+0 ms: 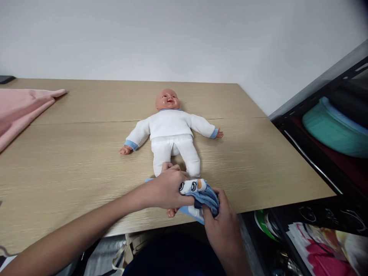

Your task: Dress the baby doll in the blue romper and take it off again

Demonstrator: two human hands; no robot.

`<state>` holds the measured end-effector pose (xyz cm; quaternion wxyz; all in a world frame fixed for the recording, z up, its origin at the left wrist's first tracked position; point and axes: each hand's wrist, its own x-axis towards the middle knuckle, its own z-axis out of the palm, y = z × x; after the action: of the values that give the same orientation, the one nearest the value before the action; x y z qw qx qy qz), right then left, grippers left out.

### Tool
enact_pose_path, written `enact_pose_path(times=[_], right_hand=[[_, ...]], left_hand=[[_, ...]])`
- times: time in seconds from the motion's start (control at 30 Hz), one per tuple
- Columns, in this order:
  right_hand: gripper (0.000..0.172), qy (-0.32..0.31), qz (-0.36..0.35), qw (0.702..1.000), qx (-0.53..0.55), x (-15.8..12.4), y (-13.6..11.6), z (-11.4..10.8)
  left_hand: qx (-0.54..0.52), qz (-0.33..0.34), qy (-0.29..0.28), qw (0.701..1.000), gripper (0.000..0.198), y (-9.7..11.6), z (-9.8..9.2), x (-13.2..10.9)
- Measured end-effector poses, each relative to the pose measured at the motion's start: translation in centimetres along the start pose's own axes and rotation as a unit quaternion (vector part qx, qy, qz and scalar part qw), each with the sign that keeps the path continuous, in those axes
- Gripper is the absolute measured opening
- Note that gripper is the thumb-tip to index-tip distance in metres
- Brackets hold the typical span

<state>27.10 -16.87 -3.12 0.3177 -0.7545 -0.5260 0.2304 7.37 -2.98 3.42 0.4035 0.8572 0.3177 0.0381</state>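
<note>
A baby doll (172, 124) in a white top and white trousers with blue cuffs lies on its back, head toward the wall. At its lower legs, my right hand (222, 222) grips a bunched blue knitted baby bootie (208, 199) with embroidered eyes and an orange beak on a white band. My left hand (169, 188) reaches across the doll's shins, its fingers curled and its thumb pressed at the bootie's opening. One bare doll foot (171, 212) shows below my left hand; the other is hidden behind the bootie and my hands. Pale blue fabric peeks out under both hands.
The doll lies on a light wooden table (86, 153), close to its front edge. A pink cloth (23, 111) is spread at the left, near a dark object (6, 79). On the right, a black shelf rack holds a teal item (333, 128) and colourful packets (324, 245) lower down.
</note>
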Motion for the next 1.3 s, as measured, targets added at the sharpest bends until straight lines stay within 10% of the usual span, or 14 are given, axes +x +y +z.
enact_pose_path(times=[0.4,0.6,1.1,1.3], right_hand=[[0.029,-0.074,0.064,0.974,0.204,0.1,0.4,1.1],[0.029,-0.073,-0.020,0.983,0.169,0.8,-0.3,1.8],[0.054,-0.083,-0.190,0.945,0.254,4.7,2.3,1.1],[0.012,-0.184,-0.176,0.943,0.216,8.6,-0.1,-1.5]], left_hand=[[0.042,-0.003,0.068,0.997,0.043,-1.3,1.5,0.1],[-0.060,0.005,0.110,0.992,0.016,-1.6,1.0,-0.4],[-0.103,0.068,0.083,0.989,0.038,-2.7,0.2,-2.5],[-0.140,0.081,0.114,0.980,0.014,-3.6,0.0,-2.3]])
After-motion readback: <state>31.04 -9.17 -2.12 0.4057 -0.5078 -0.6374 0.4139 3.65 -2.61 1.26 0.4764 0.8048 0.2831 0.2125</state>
